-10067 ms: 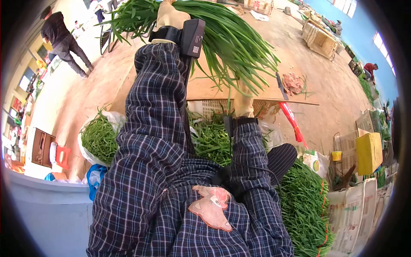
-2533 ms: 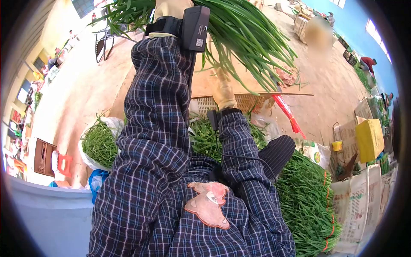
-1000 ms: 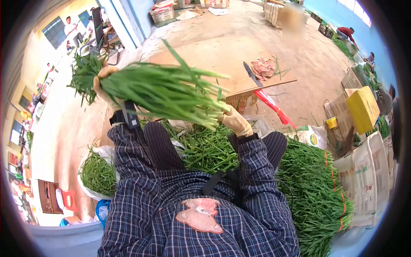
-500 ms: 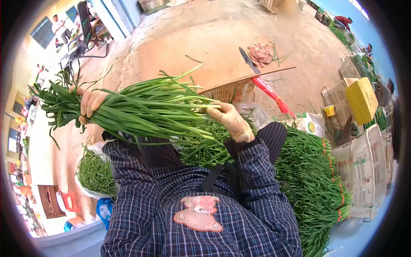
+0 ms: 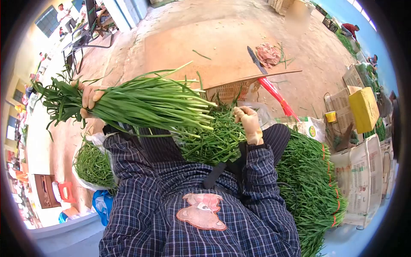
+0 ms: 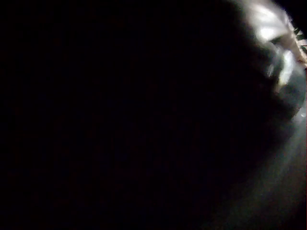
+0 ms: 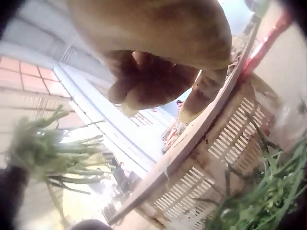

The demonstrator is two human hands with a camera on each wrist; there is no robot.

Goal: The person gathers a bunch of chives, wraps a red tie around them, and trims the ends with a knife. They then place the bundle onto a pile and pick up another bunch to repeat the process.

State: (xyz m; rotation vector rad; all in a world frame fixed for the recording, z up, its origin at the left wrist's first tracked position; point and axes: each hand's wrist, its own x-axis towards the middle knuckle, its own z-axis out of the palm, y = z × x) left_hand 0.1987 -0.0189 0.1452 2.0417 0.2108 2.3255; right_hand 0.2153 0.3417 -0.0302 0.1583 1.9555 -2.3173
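My left hand (image 5: 90,99) grips a large bunch of long green leafy stalks (image 5: 150,103) near its leafy end, fingers wrapped round it. The pale stalk ends fan out toward the right. A little beyond those ends is my gloved right hand (image 5: 250,124), raised with its fingers curled and nothing visible in them. In the right wrist view, the right hand (image 7: 158,62) hangs above the board's edge, apart from the stalk ends (image 7: 57,148). Loose greens (image 5: 214,145) lie below, between the legs. The left wrist view is almost wholly dark.
A wooden board (image 5: 184,51) rests on a plastic crate (image 5: 229,92). On it are a knife (image 5: 255,59) and crumpled pink material (image 5: 268,55); red strips (image 5: 278,98) hang off its edge. Tied greens (image 5: 304,180) lie at right, a bag of greens (image 5: 92,165) at left.
The bunch has come down from over the board toward the lap and lies more level. My right hand has left the stalk ends, moving right and curling. A loose piece now lies on the board.
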